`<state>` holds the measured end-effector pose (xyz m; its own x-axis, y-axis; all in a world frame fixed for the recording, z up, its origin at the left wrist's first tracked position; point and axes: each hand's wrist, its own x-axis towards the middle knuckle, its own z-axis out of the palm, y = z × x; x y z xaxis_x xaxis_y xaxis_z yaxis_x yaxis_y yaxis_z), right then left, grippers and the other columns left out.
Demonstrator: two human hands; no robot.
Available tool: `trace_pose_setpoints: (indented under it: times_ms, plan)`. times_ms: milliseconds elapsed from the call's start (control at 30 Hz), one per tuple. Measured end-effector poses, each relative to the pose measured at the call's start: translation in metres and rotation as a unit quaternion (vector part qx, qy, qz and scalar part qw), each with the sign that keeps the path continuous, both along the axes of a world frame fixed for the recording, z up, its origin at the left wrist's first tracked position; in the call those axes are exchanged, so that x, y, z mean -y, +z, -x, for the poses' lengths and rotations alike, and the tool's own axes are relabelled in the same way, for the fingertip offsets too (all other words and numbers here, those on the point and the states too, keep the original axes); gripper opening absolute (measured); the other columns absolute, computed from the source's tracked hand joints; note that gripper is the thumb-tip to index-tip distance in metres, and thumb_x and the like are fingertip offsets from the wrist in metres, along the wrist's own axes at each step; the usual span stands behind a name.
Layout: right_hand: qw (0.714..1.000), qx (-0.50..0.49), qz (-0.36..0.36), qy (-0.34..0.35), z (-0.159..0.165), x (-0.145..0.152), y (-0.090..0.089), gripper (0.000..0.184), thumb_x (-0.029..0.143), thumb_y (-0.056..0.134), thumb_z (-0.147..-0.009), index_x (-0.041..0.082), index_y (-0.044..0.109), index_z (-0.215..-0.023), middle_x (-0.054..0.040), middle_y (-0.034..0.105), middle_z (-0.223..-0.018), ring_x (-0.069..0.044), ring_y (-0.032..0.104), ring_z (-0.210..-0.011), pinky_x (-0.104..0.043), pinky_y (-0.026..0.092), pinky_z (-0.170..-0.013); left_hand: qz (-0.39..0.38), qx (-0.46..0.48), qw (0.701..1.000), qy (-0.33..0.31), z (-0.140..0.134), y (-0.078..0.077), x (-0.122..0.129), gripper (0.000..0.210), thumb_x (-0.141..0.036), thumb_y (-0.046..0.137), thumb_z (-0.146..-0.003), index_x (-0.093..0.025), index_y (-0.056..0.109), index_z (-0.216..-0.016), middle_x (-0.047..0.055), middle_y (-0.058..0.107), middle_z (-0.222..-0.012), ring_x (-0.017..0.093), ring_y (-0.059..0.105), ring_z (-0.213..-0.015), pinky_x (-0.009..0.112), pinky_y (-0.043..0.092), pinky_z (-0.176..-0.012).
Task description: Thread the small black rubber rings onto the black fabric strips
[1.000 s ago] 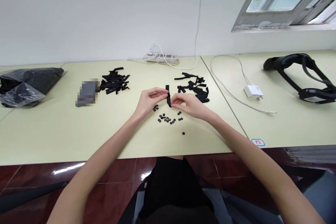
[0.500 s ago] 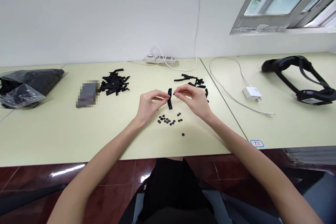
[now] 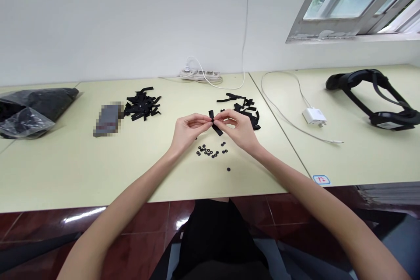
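Between my left thumb and fingers a short black fabric strip (image 3: 217, 130) is pinched near its middle; my left hand (image 3: 190, 130) is closed on it. My right hand (image 3: 236, 127) is closed in a pinch, its fingertips meeting the strip from the right. The small black disc that it held is now hidden between the fingertips. Below both hands lie several small black discs (image 3: 209, 152), some with pale centres. Another black disc (image 3: 229, 169) lies apart, nearer the table's front edge.
Black strips lie in a left pile (image 3: 141, 106) and a right pile (image 3: 251, 116) partly behind my right hand. A blurred grey object (image 3: 108, 119), a plastic bag (image 3: 39, 107), a power strip (image 3: 200, 75), a white charger (image 3: 314, 116) and a black headset (image 3: 377, 96) are on the table (image 3: 82, 170).
My right hand has moved left, bringing its small disc up to the strip. The strip's lower end has swung to the right, and the fingertips of both hands now meet.
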<state>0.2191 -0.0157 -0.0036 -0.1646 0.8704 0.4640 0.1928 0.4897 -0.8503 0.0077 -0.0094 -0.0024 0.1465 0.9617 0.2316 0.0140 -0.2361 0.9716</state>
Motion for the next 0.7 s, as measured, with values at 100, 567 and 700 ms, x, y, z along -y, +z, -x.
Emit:
trace_pose_setpoints:
  times_ms: [100,567,700]
  plan:
    - [1.0,-0.003,0.0,-0.008,0.0013,0.0013,-0.0008,0.021,0.048,0.08,-0.101,0.027,0.078,-0.102,-0.0052,0.081,-0.106,-0.025,0.077,-0.097,-0.048,0.069,-0.096,0.008,0.002,1.0,-0.005,0.0001,0.0009,0.0003,0.04,-0.052,0.103,-0.076,-0.021,0.09,-0.097,0.009,0.087,-0.1,0.026,0.084,-0.096,0.042,0.069,-0.097]
    - [0.999,0.039,0.011,0.006,0.0009,0.0007,0.0023,0.03,0.056,0.073,-0.105,0.027,0.069,-0.097,-0.0037,0.077,-0.098,-0.022,0.073,-0.091,-0.043,0.064,-0.091,0.045,0.0,0.999,-0.016,0.0017,0.0058,-0.0003,0.045,-0.057,0.104,-0.073,-0.022,0.088,-0.096,0.009,0.086,-0.1,0.027,0.083,-0.096,0.044,0.068,-0.099]
    - [0.998,0.043,0.026,0.025,0.0004,-0.0006,0.0002,0.031,0.057,0.072,-0.105,0.027,0.068,-0.1,-0.004,0.077,-0.1,-0.023,0.073,-0.092,-0.042,0.064,-0.09,0.032,-0.009,0.999,-0.015,0.0025,0.0034,-0.0022,0.041,-0.056,0.1,-0.078,-0.023,0.087,-0.096,0.008,0.085,-0.101,0.024,0.079,-0.091,0.039,0.066,-0.088]
